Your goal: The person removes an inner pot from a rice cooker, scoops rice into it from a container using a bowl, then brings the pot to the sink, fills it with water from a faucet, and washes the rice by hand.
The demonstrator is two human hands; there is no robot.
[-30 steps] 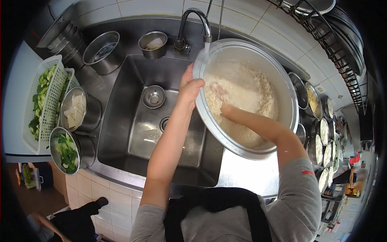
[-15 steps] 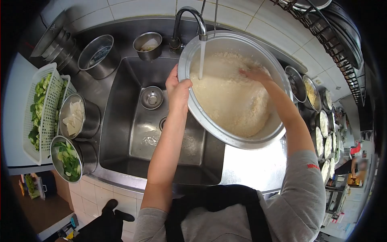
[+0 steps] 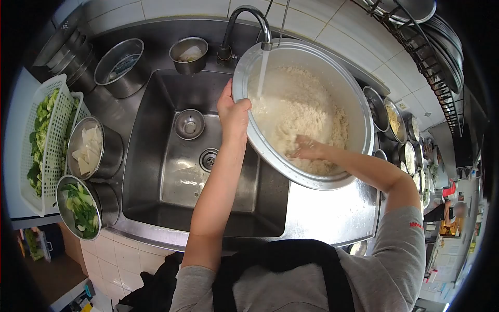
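Observation:
A large metal pot (image 3: 358,99) leans tilted at the right side of the sink, holding rice (image 3: 306,101) in cloudy water. My left hand (image 3: 234,112) grips its left rim, thumb over the edge. Inside the pot, my right hand (image 3: 310,149) reaches down into the rice near the front wall; its fingertips are partly sunk among the grains, so their closure is hidden. From the curved faucet (image 3: 247,13) a stream of water (image 3: 262,75) runs into the pot's left part.
The steel sink (image 3: 140,156) has a drain (image 3: 209,159) and a small metal cup in it. At left stand metal pots of white slices (image 3: 88,151) and leafy greens (image 3: 80,210), beside a white basket (image 3: 54,140) of greens. Bowls line the right; a rack (image 3: 431,57) hangs above.
My right hand has swept from the pot's far right side toward its front, pulling rice into a heap there. My left hand still holds the rim. Water keeps running.

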